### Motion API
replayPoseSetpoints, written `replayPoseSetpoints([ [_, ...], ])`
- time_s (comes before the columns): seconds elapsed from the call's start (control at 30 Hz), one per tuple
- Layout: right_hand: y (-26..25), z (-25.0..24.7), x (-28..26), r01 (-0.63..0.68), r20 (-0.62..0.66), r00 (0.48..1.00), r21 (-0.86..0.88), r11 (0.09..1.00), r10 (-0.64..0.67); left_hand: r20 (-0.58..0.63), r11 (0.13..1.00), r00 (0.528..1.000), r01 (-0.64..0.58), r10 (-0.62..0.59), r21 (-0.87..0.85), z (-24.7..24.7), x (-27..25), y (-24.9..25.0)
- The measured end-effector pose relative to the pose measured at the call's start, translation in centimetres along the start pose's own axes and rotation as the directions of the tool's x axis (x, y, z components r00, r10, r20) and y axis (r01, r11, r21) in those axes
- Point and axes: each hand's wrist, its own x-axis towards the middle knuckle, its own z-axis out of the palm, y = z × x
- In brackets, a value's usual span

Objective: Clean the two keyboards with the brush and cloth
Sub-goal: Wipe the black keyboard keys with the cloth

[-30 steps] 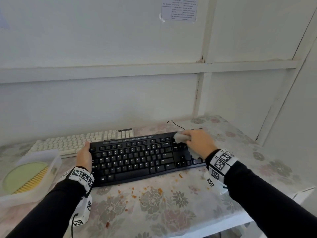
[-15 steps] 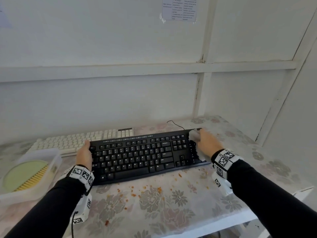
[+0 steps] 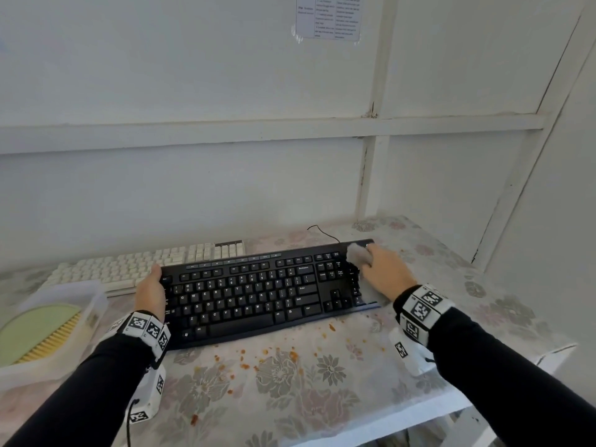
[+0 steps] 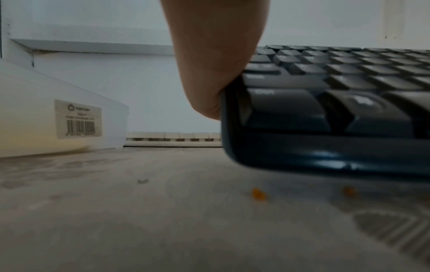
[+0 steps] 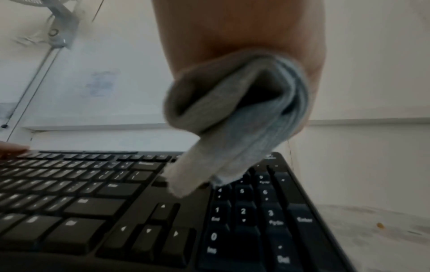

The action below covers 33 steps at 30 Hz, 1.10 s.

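Note:
A black keyboard [image 3: 251, 295] lies across the flowered table, with a white keyboard [image 3: 129, 269] behind it on the left. My left hand [image 3: 150, 290] grips the black keyboard's left end [image 4: 235, 114], thumb over the edge. My right hand [image 3: 383, 272] holds a bunched grey cloth [image 3: 356, 254] over the number pad at the keyboard's far right corner. In the right wrist view the folded cloth [image 5: 235, 119] hangs from my palm, its tip touching the keys above the number pad [image 5: 244, 211]. The brush [image 3: 48, 340] lies in the plastic container at left.
A clear plastic container [image 3: 96, 304] stands at the left edge of the table, close to my left wrist. Orange crumbs [image 3: 267, 353] are scattered on the cloth-covered table in front of the black keyboard. A white wall [image 3: 193, 188] runs close behind both keyboards.
My right hand swept the cloth rightward over the number pad to the keyboard's right edge, then back a little toward the far right corner. The left hand stayed on the left end.

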Motion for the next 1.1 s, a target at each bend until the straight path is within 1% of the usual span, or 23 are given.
replayPoseSetpoints([
  [0.03,-0.6,0.0,0.4,0.003,-0.013,1.000,0.023,1.000,-0.003,-0.009,1.000,1.000,0.007,-0.007,-0.012,-0.1,0.3,-0.1],
  [0.07,-1.3,0.1,0.5,-0.003,0.011,1.000,0.034,0.999,0.003,-0.019,1.000,1.000,0.004,-0.005,-0.013,-0.3,0.6,-0.3],
  [0.13,-1.9,1.1,0.5,-0.019,0.111,0.994,0.028,0.999,0.016,-0.024,1.000,1.000,0.001,-0.001,-0.006,-0.6,1.7,-0.8],
  [0.23,-1.7,2.3,-0.4,-0.024,0.195,0.980,0.002,1.000,0.023,-0.020,1.000,1.000,0.003,-0.003,0.012,-0.3,0.7,-0.3],
  [0.3,-1.5,2.5,-1.2,-0.016,0.264,0.964,-0.046,0.999,0.027,-0.028,1.000,1.000,-0.002,0.002,0.022,-0.3,0.7,-0.4],
  [0.37,-1.5,2.0,-1.6,-0.025,0.349,0.935,-0.119,0.993,0.065,-0.042,1.000,0.999,0.001,0.000,0.016,-0.3,1.1,-0.5],
  [0.43,-1.4,1.3,-1.2,-0.043,0.383,0.918,-0.160,0.986,0.102,-0.013,1.000,1.000,-0.009,0.009,0.027,-0.2,0.9,-0.4],
  [0.47,-1.3,0.9,-0.8,-0.055,0.355,0.929,-0.141,0.989,0.102,-0.009,1.000,1.000,-0.005,0.005,0.030,0.0,0.8,-0.3],
  [0.53,-1.2,0.6,-0.1,-0.050,0.213,0.976,-0.017,0.999,0.052,-0.010,1.000,1.000,0.002,-0.001,0.026,0.1,0.7,-0.3],
  [0.57,-1.2,0.5,0.1,-0.013,0.121,0.993,0.041,0.999,0.008,-0.007,1.000,1.000,-0.005,0.005,0.022,0.0,0.8,-0.3],
  [0.6,-1.3,0.6,0.1,0.034,0.056,0.998,0.072,0.997,-0.038,-0.009,1.000,1.000,-0.004,0.005,0.016,-0.1,1.3,-0.6],
  [0.63,-1.5,0.7,0.1,0.069,0.044,0.996,0.071,0.995,-0.072,-0.013,1.000,1.000,-0.004,0.004,0.024,-0.2,1.1,-0.6],
  [0.67,-1.7,0.9,0.0,0.077,0.083,0.993,0.050,0.996,-0.081,-0.012,1.000,1.000,-0.002,0.002,0.027,-0.2,1.3,-0.6],
  [0.7,-1.8,1.2,-0.3,0.057,0.162,0.985,0.015,0.998,-0.059,-0.007,1.000,1.000,-0.011,0.012,0.029,-0.3,1.3,-0.6],
  [0.77,-1.6,1.9,-0.9,0.012,0.332,0.943,-0.062,0.998,0.010,-0.004,0.999,1.000,-0.030,0.030,0.034,-0.3,1.0,-0.4],
  [0.8,-1.5,2.0,-1.1,0.001,0.379,0.925,-0.087,0.996,0.032,-0.022,0.999,0.999,-0.034,0.034,0.030,-0.3,1.2,-0.4],
  [0.9,-0.9,1.6,-1.2,-0.030,0.431,0.896,-0.187,0.982,0.109,-0.030,0.999,0.999,-0.033,0.034,0.028,-0.7,2.1,-0.9],
  [0.93,-0.7,1.3,-0.9,-0.052,0.425,0.895,-0.205,0.977,0.137,-0.036,0.999,0.999,-0.024,0.025,0.033,-0.7,2.1,-0.9],
  [0.97,-0.6,0.9,-0.6,-0.079,0.381,0.914,-0.177,0.981,0.143,-0.043,0.999,0.999,-0.015,0.017,0.031,-0.8,2.6,-1.2],
  [1.0,-0.4,0.5,-0.2,-0.101,0.303,0.944,-0.102,0.990,0.128,-0.039,1.000,0.999,-0.009,0.010,0.025,-1.1,3.6,-1.7],
  [1.03,-0.3,0.1,0.2,-0.102,0.185,0.977,-0.005,0.995,0.101,-0.036,1.000,0.999,-0.005,0.005,0.022,-1.3,4.4,-2.1],
  [1.07,-0.3,0.0,0.5,-0.082,0.048,0.996,0.076,0.994,0.079,-0.028,1.000,1.000,0.000,0.001,0.023,-1.4,4.4,-2.1],
  [1.1,-0.3,0.0,0.9,-0.057,-0.055,0.996,0.130,0.990,0.065,-0.031,1.000,0.999,0.012,-0.012,0.024,-1.4,4.5,-2.1],
])
